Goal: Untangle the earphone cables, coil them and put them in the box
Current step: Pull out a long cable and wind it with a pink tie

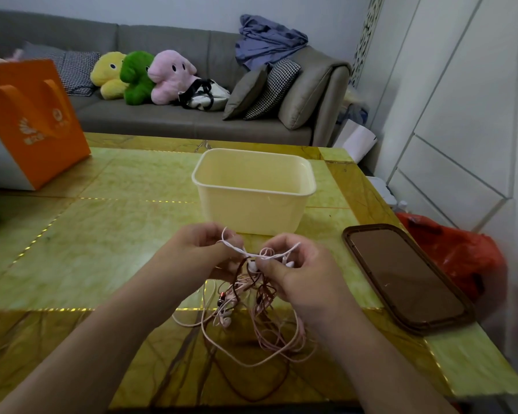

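Two hands meet over the near part of the tabletop (102, 234), both holding one knot of cables (251, 297). The left hand (198, 252) has its fingers curled round a white strand; the right hand (299, 264) pinches a white earbud (253, 265) between thumb and fingers. A white strand runs taut from one hand to the other. Below the hands the rest of the tangle hangs down and spreads on the tabletop: pink, white and dark brown strands in loose loops, with a few more earbuds among them.

Just beyond the hands stands the box (253, 189), cream, open at the top, nothing seen inside. The cables are all outside it, on the near side. Nothing lies between the hands and the box.

To the right of the right hand lies a brown lid (407, 277), flat, near the tabletop's edge. Past that edge, lower down, is a red bag (467, 258). Far to the left of the left hand, at the tabletop's far corner, stands an orange bag (33, 121) with ribbon handles.

The tabletop is glossy, yellow-green and marbled, with darker gold bands and thin bright lines.

Behind the box runs a grey sofa (162, 121). On it sit three plush toys, yellow (109, 74), green (136, 77) and pink (169, 76), then a tote (204, 95), some cushions (263, 91) and a blue cloth (266, 40) thrown over the back. White panelled walls (461, 115) rise to the right.
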A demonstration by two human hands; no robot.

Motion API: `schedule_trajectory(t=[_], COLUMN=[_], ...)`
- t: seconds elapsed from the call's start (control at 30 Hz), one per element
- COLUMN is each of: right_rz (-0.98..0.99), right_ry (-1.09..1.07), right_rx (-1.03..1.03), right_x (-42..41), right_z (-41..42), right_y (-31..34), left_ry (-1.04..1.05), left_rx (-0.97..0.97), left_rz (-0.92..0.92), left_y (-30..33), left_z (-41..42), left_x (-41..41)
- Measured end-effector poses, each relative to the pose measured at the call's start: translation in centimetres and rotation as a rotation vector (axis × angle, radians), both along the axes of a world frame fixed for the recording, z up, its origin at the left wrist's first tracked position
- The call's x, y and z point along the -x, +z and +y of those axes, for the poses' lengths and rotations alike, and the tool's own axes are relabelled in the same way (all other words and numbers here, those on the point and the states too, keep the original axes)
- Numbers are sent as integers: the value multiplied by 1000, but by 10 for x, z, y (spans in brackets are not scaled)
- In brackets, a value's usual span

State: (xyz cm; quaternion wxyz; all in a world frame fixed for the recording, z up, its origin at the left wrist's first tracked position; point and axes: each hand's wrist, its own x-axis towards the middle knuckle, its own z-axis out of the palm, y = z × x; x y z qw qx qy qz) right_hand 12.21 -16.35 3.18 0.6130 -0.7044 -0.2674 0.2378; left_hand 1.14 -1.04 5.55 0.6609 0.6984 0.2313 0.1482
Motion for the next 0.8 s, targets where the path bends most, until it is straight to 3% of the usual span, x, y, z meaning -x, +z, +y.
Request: schedule_trajectory(t=[0.17, 0.37, 0.5, 0.67, 0.8], right_rz=[64, 8, 4, -59, 12], right_ry=[-2, 37, 75, 59, 33], right_rx=[-42, -32, -71, -32, -11], right_x=[0, 0, 0, 4, 3], right_z=[-2, -4, -7, -4, -5], right_y=[3, 4, 8, 9, 8], left_ry=[-25, -15, 35, 123, 160], left_rx=[43, 138, 53, -42, -43], left_rz=[-10, -15, 48, 1, -18], left_y=[3, 1, -3, -7, -5], left_z=[-4, -5, -4, -6, -10], left_x=[0, -1, 0, -3, -3])
